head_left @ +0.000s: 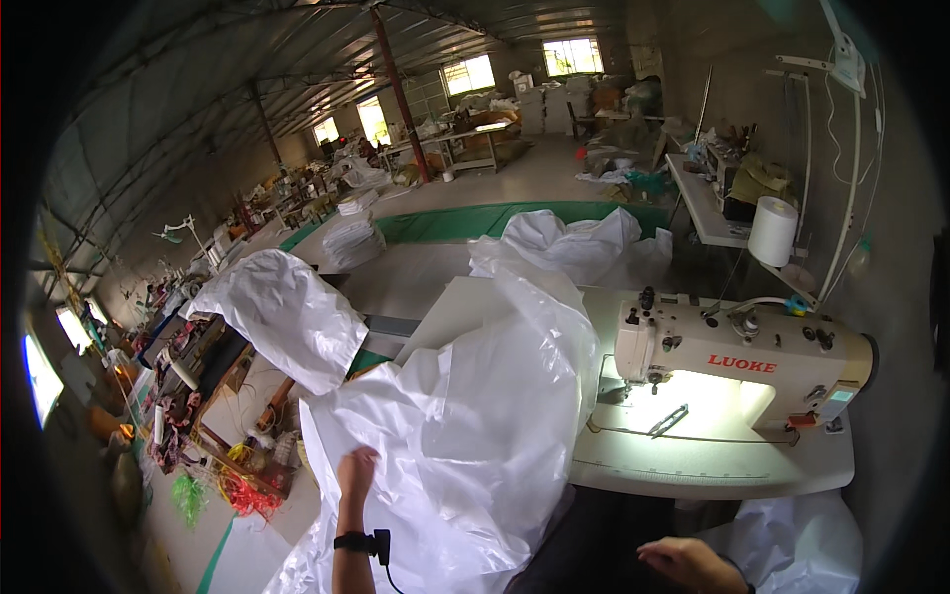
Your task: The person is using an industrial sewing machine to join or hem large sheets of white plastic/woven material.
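A large white plastic sheet (465, 416) lies crumpled across the left part of the sewing table and hangs over its front edge. My left hand (357, 471) is on its left part, fingers curled closed on the material. My right hand (685, 562) is low in front of the table, apart from the sheet, with its fingers loosely stretched leftward and nothing seen in them. To the right stands a white sewing machine (742, 346), its lamp lit. The sheet's right edge lies beside the needle area. A pair of thread snips (669, 421) rests on the machine bed.
Another white sheet (282, 317) drapes at the left, and more white material (574, 243) is heaped behind the table. White material (792, 540) hangs at lower right. A thread cone (773, 232) stands behind the machine. Red strands (252, 493) lie at the left.
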`<state>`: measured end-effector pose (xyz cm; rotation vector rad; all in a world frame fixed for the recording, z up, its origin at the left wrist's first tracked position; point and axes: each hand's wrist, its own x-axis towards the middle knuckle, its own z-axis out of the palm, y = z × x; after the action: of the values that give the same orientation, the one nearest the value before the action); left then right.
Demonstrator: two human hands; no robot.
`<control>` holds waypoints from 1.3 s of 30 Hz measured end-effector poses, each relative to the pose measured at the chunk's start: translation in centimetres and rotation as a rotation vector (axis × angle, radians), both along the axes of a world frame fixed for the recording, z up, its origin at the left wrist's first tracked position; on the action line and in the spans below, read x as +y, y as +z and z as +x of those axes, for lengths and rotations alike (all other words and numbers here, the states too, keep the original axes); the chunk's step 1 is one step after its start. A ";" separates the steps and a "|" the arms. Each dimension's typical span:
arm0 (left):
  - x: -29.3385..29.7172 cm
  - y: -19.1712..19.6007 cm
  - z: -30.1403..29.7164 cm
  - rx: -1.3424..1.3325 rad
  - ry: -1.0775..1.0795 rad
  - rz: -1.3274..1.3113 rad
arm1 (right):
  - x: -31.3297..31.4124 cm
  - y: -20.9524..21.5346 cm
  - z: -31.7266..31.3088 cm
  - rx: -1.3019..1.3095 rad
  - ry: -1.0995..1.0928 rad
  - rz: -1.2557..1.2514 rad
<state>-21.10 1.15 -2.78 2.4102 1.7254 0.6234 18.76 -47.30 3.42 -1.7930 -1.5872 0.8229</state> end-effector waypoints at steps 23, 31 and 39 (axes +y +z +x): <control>-13.9 -5.4 7.7 -0.088 -0.756 0.299 | 18.5 9.5 4.9 -0.185 -0.098 0.495; -16.4 -5.0 7.2 -0.086 -0.654 0.283 | 29.0 6.4 -3.0 -0.457 0.161 0.337; -17.1 -5.8 7.1 -0.203 -0.578 0.216 | 34.0 -3.6 -3.7 -1.119 -0.072 0.213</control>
<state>-14.00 -16.00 -8.56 2.6851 0.8529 0.9492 15.05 -13.29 -0.20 -2.2493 -2.0874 -0.5211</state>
